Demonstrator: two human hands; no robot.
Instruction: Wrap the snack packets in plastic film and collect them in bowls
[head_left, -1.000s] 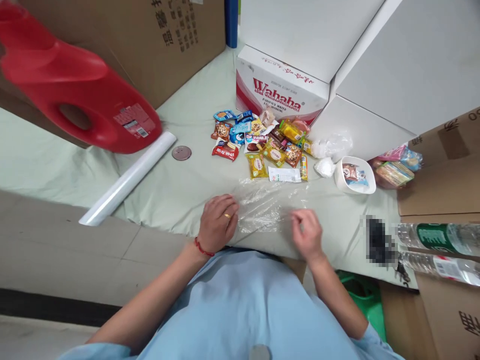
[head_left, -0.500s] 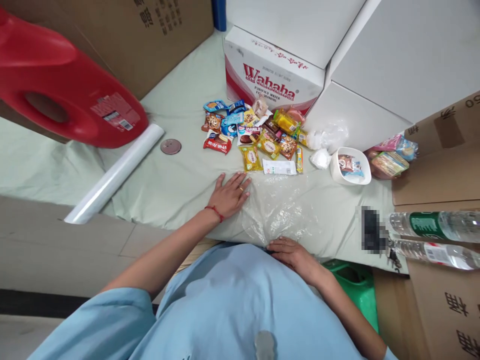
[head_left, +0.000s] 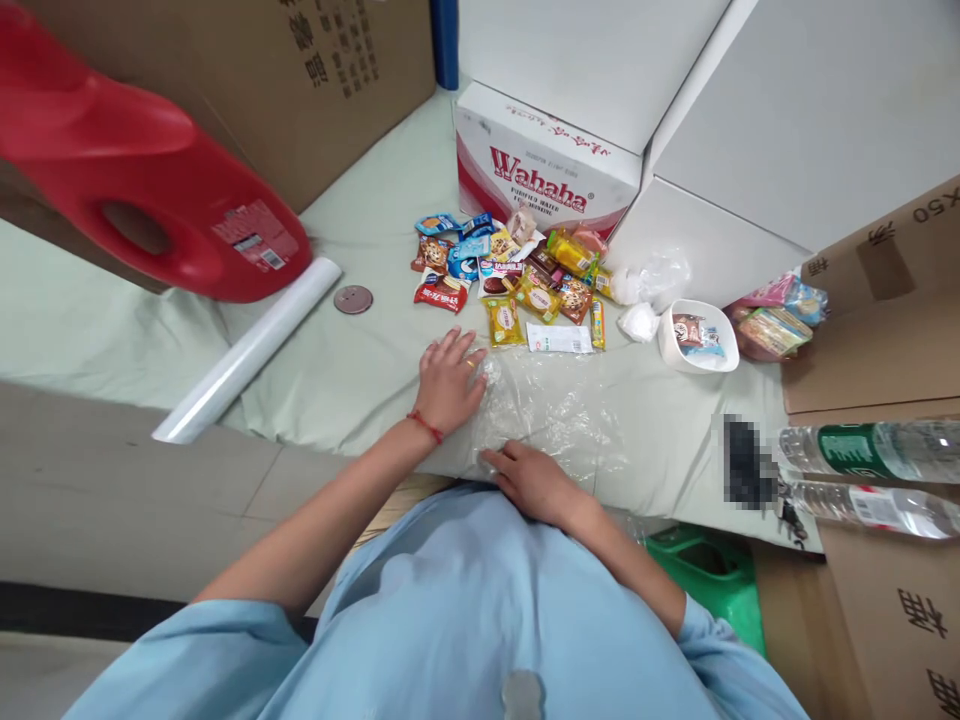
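Observation:
A clear, crinkled plastic sheet or bag (head_left: 559, 405) lies on the pale green cloth in front of me. My left hand (head_left: 450, 382), with a ring and a red cord bracelet, rests palm down at its left side, fingers spread. My right hand (head_left: 534, 480) is at its near edge, fingers pointing left and touching the plastic; their undersides are hidden. Just beyond lie several wrapped snacks, among them a yellow packet (head_left: 505, 322), a white packet (head_left: 559, 338) and a red packet (head_left: 440, 291).
A red jug (head_left: 187, 190) and a white roll (head_left: 247, 350) are at left, near a round brown disc (head_left: 353, 299). Behind the snacks stands a Wahaha carton (head_left: 547, 165). At right are a white bowl (head_left: 673, 350), bagged snacks (head_left: 776, 325) and water bottles (head_left: 870, 450).
My right hand has slid left and forward along the plastic, closer to my left hand. My left hand has shifted slightly, and the plastic's folds have changed. The view has tilted a little.

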